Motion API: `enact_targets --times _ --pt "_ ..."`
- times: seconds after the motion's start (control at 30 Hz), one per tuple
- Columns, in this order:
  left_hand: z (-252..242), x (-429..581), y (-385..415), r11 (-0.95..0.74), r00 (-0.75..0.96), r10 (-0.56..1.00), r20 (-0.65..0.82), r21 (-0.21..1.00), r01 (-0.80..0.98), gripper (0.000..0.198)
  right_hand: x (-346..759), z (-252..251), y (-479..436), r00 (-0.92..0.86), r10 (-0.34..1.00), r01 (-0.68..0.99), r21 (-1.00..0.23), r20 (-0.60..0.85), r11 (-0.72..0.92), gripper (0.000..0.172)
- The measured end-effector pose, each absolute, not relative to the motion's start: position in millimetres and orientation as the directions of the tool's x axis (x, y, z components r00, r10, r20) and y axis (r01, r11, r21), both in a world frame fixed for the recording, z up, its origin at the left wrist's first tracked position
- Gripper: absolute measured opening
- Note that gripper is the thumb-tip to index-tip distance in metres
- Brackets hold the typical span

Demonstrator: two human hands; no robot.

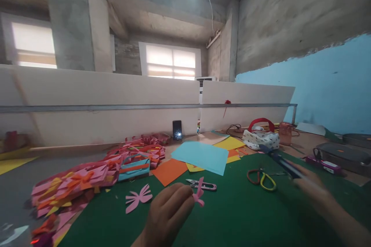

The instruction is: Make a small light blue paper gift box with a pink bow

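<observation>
My left hand (pixel 171 210) is closed, pinching a small folded pink paper strip (pixel 199 195) at its fingertips, low over the green mat. Just behind it lie pink-handled thread snips (pixel 205 186). Left of that hand rests a pink paper bow (pixel 139 198) with fringed ends. On the right, my right hand (pixel 308 181) grips a long dark-blue tool (pixel 279 161), smeared by motion, so its exact kind is unclear. The tool points toward the back, above the mat. Below and left of it are scissors (pixel 262 179) with one red and one yellow handle loop.
A heap of pink and orange paper pieces (pixel 95 173) fills the left side, beside a blue paper bag (pixel 133 169). Blue (pixel 203 156) and orange sheets (pixel 169 171) lie mid-table. Behind stand a phone (pixel 177 130), a white pouch (pixel 257 139) and a pink jar (pixel 285 133).
</observation>
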State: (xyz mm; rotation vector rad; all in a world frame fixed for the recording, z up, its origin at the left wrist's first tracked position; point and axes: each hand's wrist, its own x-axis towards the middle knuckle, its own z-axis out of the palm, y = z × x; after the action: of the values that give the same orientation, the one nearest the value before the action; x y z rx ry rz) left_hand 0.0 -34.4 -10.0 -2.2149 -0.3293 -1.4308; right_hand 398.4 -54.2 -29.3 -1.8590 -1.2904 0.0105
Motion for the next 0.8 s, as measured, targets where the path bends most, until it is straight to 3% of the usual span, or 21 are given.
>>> enact_targets --times 0.07,0.1,0.27,0.37,0.53,0.67,0.8 --pt "-9.0 0.8 -36.4 -0.830 0.407 -0.047 0.912 -0.263 0.492 0.010 376.6 -25.2 -71.3 0.432 0.831 0.582 -0.812 0.352 0.042 0.025" --pt "-8.7 0.6 -37.1 -0.818 0.400 -0.040 0.916 -0.260 0.513 0.009 363.8 -22.9 -79.9 0.391 0.862 0.521 -0.850 0.323 0.082 0.026" --pt "-10.0 -1.9 -37.9 -0.817 0.402 -0.040 0.915 -0.261 0.514 0.009 305.4 -16.2 -102.1 0.249 0.920 0.366 -0.909 0.302 0.199 0.042" --pt "-10.6 -1.9 -37.1 -0.819 0.400 -0.034 0.916 -0.255 0.514 0.010 285.1 -25.9 -94.1 0.165 0.944 0.257 -0.937 0.284 0.237 0.036" --pt "-8.2 -0.6 -38.6 -0.791 0.367 -0.036 0.929 -0.251 0.558 0.012 263.9 -48.9 -79.5 0.108 0.964 0.223 -0.951 0.244 0.215 0.030" --pt "-7.9 -1.4 -40.0 -0.777 0.347 -0.047 0.937 -0.253 0.576 0.015 248.1 -49.3 -92.5 0.037 0.963 0.294 -0.924 0.269 0.247 0.028" --pt "-9.1 -1.9 -40.5 -0.780 0.352 -0.043 0.935 -0.252 0.574 0.013 238.0 -43.1 -107.2 -0.005 0.958 0.342 -0.900 0.287 0.271 0.015"
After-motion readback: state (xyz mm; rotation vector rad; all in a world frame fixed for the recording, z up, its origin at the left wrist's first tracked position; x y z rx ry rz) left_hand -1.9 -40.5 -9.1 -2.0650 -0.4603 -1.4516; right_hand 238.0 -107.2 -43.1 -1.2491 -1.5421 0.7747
